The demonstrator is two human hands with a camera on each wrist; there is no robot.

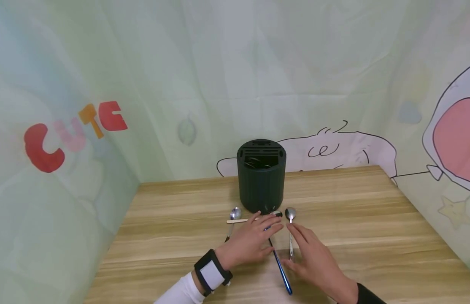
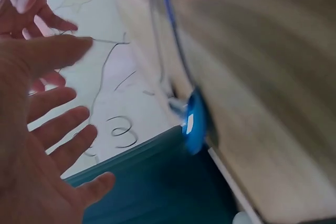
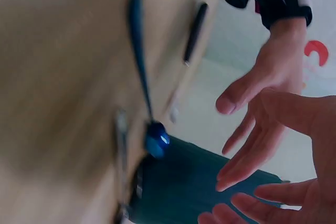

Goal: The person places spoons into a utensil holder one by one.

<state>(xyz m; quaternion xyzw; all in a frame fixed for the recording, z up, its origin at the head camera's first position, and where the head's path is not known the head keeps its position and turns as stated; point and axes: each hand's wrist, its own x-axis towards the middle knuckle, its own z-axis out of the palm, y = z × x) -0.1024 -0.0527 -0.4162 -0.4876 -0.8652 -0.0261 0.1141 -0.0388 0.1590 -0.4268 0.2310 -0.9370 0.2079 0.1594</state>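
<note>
Left hand (image 1: 248, 242), right hand (image 1: 314, 257): spread, gripping nothing. Blue spoon (image 1: 282, 272), on desk (image 1: 182, 207) between; silver spoon (image 1: 290, 213), beside right hand. Possible fault: low sweep jostling both.

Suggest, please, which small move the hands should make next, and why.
I would probably lower the right hand and pinch the right-hand silver spoon by its handle. That hand and the left hand hold nothing, and in the head view the handle shows between the right thumb and forefinger.
</note>
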